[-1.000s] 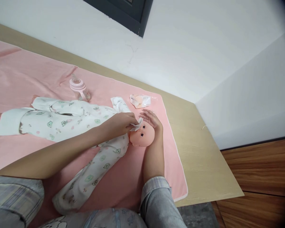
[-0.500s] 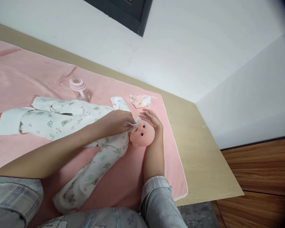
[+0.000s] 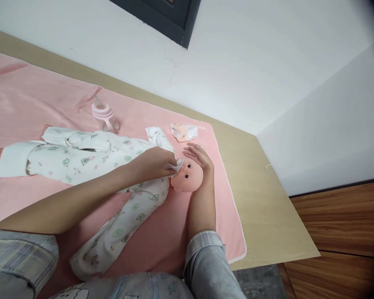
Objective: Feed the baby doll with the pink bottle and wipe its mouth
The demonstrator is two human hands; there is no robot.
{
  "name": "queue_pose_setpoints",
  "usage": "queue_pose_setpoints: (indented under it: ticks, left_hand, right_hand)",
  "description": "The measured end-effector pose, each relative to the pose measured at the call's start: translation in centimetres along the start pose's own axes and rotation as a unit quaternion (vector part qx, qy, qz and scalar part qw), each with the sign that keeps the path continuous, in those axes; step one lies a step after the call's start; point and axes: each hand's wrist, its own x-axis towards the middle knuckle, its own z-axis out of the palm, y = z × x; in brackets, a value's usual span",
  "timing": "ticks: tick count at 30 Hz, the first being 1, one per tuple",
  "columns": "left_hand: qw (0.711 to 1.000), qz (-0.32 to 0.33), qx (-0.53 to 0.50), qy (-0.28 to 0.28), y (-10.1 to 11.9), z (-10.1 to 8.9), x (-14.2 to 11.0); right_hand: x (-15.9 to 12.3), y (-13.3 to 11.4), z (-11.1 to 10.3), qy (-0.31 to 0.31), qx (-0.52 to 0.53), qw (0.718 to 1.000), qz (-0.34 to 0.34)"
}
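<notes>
A baby doll (image 3: 191, 178) in white printed pajamas (image 3: 68, 160) lies on its back, its head toward the right. My left hand (image 3: 162, 161) pinches a white wipe (image 3: 175, 167) against the lower part of the doll's face, around the mouth and chin. Curved about the far side and top of the doll's head, my right hand (image 3: 199, 155) has its fingers extended and slightly apart, with the palm close to the head. The wipe and my left hand hide the doll's mouth and neck.
A pink blanket (image 3: 162, 245) covers much of the wooden table (image 3: 255, 199). Beyond the doll stand a pink-lidded baby bottle (image 3: 104, 117) and a small clear plastic packet (image 3: 184, 132). A white wall (image 3: 224, 70) rises behind the table.
My left hand has shifted very slightly down the frame with the wipe, which now looks more bunched at the doll's mouth. My right hand and the doll have stayed put.
</notes>
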Motion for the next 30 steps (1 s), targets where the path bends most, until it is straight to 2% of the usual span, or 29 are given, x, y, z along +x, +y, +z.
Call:
queue_pose_setpoints:
  ticks: [3,9,20,30]
  left_hand:
    - [1.000,-0.006,0.009,0.004,-0.1,0.0,0.1]
    - [0.998,-0.044,0.040,-0.036,0.1,-0.7,0.3]
    - [0.998,-0.018,0.054,0.040,-0.8,0.1,0.3]
    - [0.998,-0.007,0.033,0.057,-1.0,0.5,0.5]
  right_hand:
    - [0.0,0.0,0.0,0.001,-0.004,1.000,-0.001]
    - [-0.2,-0.2,0.2,0.006,-0.016,1.000,0.003]
    - [-0.3,-0.2,0.2,0.008,-0.017,1.000,0.006]
    - [-0.1,-0.1,0.1,0.008,-0.008,1.000,0.002]
